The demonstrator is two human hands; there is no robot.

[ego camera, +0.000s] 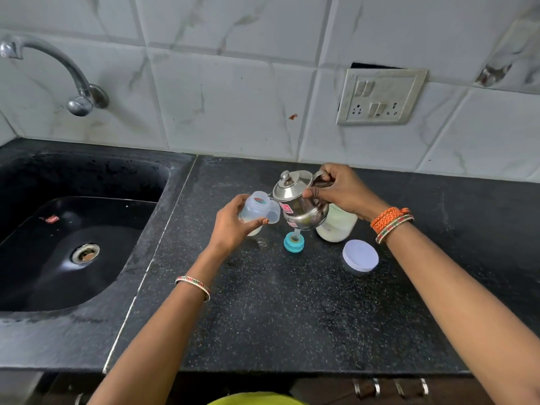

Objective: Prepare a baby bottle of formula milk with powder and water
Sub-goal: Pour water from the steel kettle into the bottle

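Right of the sink (87,182), the left hand (233,226) gripped a tilted bottle (257,209) while the right hand (342,191) held a kettle (298,200) by its handle.

Black speckled stone countertop (292,311) running along a white tiled wall, with a black sink (35,287) set into its left portion. Resting directly on the counter, right of centre: a teal bottle collar with its nipple (294,240), standing with the nipple pointing up; behind and to its right, an open jar of white powder (339,226), its lower part visible; nearer the front and just right of the jar, a round pale lavender lid (360,256), lying flat and apart from both. Pale specks and faint smears mark the surface between these items and the front edge.
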